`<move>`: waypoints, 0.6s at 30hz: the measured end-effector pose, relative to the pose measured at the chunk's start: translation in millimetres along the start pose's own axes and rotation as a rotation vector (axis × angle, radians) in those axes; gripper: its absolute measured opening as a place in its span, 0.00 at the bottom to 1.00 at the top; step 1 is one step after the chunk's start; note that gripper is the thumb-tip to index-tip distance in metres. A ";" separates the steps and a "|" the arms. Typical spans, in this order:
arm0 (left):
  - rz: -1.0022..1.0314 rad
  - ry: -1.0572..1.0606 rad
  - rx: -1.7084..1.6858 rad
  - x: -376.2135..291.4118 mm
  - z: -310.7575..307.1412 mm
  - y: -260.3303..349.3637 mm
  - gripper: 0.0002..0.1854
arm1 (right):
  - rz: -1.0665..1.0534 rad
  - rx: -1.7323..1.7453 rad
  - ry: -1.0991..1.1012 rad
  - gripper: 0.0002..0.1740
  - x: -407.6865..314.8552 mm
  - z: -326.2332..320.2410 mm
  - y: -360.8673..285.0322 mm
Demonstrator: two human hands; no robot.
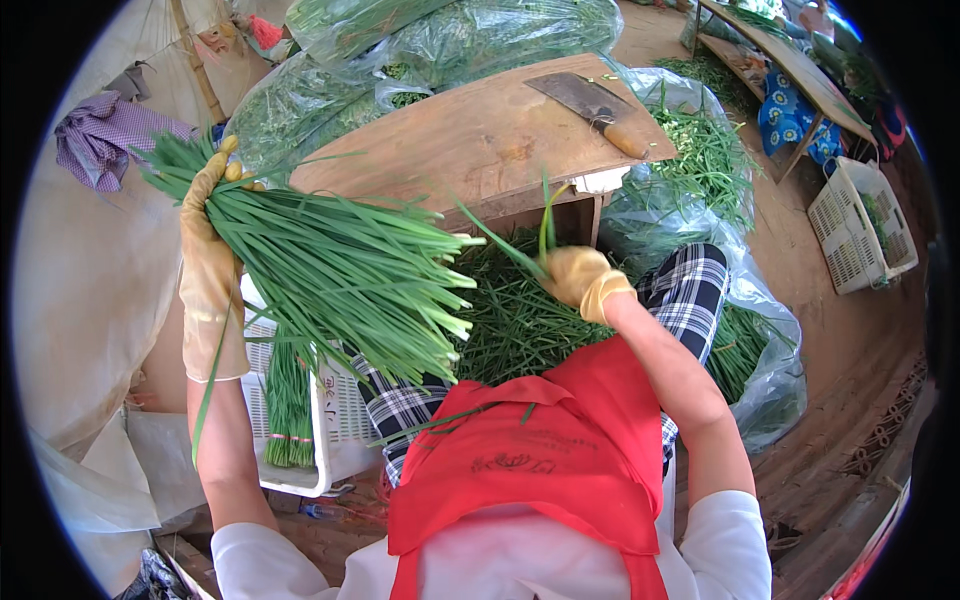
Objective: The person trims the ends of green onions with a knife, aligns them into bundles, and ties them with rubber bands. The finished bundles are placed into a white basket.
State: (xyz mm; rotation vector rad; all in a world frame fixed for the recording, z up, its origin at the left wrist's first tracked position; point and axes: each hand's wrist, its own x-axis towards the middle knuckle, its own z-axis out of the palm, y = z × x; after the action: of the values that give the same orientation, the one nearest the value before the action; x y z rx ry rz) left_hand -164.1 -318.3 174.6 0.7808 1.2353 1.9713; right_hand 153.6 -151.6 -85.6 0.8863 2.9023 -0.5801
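Observation:
My left hand (214, 195), in a yellowish rubber glove, grips a large bunch of garlic chives (337, 262) near its leafy end. The pale cut ends fan out to the right, toward my lap. My right hand (577, 277), gloved the same way and slightly blurred, pinches a few loose chive leaves (517, 251), one of them yellowed. Below it, a heap of loose green leaves (517, 322) lies between my knees. Beyond both hands stands a wooden board table (450, 150), and a cleaver (585, 109) with a wooden handle rests at its right end.
At my left stands a white plastic crate (322, 450) with a banded chive bundle (289, 405). Clear plastic bags of greens (480, 45) lie behind the table. An open bag of chives (697, 142) is at right, near another white crate (862, 232) and a second table (795, 67).

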 end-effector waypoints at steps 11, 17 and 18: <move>0.030 0.026 0.021 9.1 -3.8 -4.1 0.17 | -0.163 1.709 0.071 0.09 -18.1 -10.8 -110.7; 0.018 0.071 0.076 6.5 -1.9 0.5 0.19 | 0.011 1.219 0.069 0.11 -26.3 6.3 -56.2; 0.014 0.076 0.074 12.6 2.8 -0.6 0.19 | 0.043 0.909 0.011 0.19 -22.8 31.9 -27.0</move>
State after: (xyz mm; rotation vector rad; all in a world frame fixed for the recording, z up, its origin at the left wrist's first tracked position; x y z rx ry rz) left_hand -169.2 -306.7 176.7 0.7590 1.3573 1.9928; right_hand 156.0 -196.0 -102.6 0.9756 2.5438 -1.9484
